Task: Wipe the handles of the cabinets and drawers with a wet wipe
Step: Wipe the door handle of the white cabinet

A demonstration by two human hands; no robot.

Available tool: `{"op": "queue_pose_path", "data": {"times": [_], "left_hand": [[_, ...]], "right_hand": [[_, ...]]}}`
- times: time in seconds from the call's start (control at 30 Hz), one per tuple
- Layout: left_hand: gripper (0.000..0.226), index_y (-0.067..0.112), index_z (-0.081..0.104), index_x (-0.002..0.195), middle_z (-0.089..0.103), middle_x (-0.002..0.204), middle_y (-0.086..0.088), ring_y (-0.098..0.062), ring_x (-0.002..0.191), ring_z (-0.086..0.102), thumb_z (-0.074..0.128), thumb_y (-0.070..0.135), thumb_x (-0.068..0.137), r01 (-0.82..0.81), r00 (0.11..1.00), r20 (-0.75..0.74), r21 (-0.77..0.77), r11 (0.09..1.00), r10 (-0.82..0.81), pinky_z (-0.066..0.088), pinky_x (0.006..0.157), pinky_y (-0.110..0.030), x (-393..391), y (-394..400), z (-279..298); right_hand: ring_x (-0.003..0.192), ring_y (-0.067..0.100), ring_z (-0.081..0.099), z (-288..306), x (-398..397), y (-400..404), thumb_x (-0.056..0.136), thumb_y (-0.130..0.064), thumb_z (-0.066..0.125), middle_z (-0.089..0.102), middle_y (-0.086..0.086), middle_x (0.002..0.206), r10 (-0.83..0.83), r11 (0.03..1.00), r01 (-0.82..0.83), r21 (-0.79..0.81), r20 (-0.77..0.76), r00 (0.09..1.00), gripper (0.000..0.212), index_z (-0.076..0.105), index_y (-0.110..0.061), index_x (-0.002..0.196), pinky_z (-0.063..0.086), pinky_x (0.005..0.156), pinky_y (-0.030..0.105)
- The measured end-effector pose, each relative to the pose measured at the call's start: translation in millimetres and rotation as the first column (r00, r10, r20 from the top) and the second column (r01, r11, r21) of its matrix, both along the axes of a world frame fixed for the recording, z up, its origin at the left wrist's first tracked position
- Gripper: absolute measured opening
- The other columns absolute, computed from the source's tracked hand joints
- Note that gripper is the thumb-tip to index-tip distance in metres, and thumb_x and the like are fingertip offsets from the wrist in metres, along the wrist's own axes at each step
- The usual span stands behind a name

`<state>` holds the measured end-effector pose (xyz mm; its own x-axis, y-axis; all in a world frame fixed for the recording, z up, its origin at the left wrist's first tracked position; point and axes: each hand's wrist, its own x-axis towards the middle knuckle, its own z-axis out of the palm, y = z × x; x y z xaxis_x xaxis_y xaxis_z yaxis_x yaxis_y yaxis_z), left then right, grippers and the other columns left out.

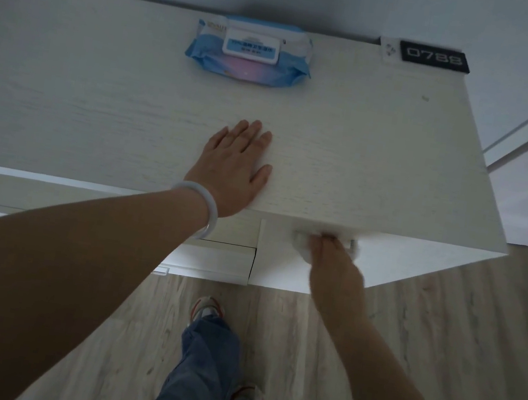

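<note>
My right hand (332,261) grips a white wet wipe (303,242) wrapped around the metal handle (354,246) on the front of the right-hand cabinet unit (400,264), just under the top's front edge. Most of the handle is hidden by the hand and the wipe. My left hand (236,161) lies flat, fingers straight, on the white cabinet top (99,100) near the front edge. A blue pack of wet wipes (249,50) lies at the back of the top, lid closed.
A black plate with the digits 0788 (434,56) sits at the back right corner beside a small white block (389,49). Drawer fronts (219,258) show below the top at left. Pale wood floor (439,346) and my legs and shoes lie below.
</note>
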<state>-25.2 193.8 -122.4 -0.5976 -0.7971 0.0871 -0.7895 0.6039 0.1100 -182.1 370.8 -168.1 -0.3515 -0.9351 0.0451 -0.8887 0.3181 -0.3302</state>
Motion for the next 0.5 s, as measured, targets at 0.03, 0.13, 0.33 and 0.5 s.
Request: {"op": "queue_pose_path", "data": {"times": [0.03,0.13,0.33,0.5], "left_hand": [[0.06,0.018,0.024,0.152,0.019,0.16,-0.005,-0.021,0.148,0.015,0.026,0.046,0.098,-0.002,1.0,0.003,-0.004,1.0,0.002,0.009,0.12,-0.039,0,0,0],[0.06,0.018,0.025,0.151,0.02,0.16,-0.005,-0.021,0.148,0.015,0.027,0.046,0.098,-0.003,1.0,0.006,-0.007,1.0,0.003,0.009,0.12,-0.038,-1,0,-1],[0.06,0.018,0.021,0.152,0.016,0.161,-0.004,-0.02,0.149,0.011,0.027,0.046,0.099,0.002,1.0,0.007,0.017,1.0,-0.003,0.008,0.121,-0.039,0,0,0],[0.065,0.018,0.025,0.151,0.02,0.16,-0.006,-0.022,0.148,0.015,0.021,0.049,0.094,0.007,1.0,-0.013,0.011,1.0,-0.006,0.01,0.12,-0.039,0,1,1]], "right_hand": [[0.066,0.029,0.067,2,-12,2,0.101,-0.014,0.04,0.066,0.008,0.088,-0.016,0.998,0.018,0.056,-0.04,0.999,0.025,0.065,-0.008,0.102,0.047,0.046,0.032],[0.087,0.026,0.064,-5,-20,0,0.104,-0.028,0.026,0.062,0.005,0.106,-0.075,0.987,0.082,0.142,-0.057,0.996,0.038,0.058,-0.012,0.115,0.038,0.061,0.029],[0.081,0.028,0.065,2,39,-12,0.103,-0.024,0.038,0.056,0.011,0.114,-0.057,0.998,0.059,-0.002,0.225,0.973,0.03,0.056,-0.003,0.113,0.057,0.065,0.037],[0.088,0.021,0.064,15,-40,9,0.101,-0.035,0.031,0.058,-0.002,0.12,0.28,0.946,-0.297,0.131,0.13,0.951,0.035,0.057,-0.017,0.116,0.048,0.068,0.033]]}}
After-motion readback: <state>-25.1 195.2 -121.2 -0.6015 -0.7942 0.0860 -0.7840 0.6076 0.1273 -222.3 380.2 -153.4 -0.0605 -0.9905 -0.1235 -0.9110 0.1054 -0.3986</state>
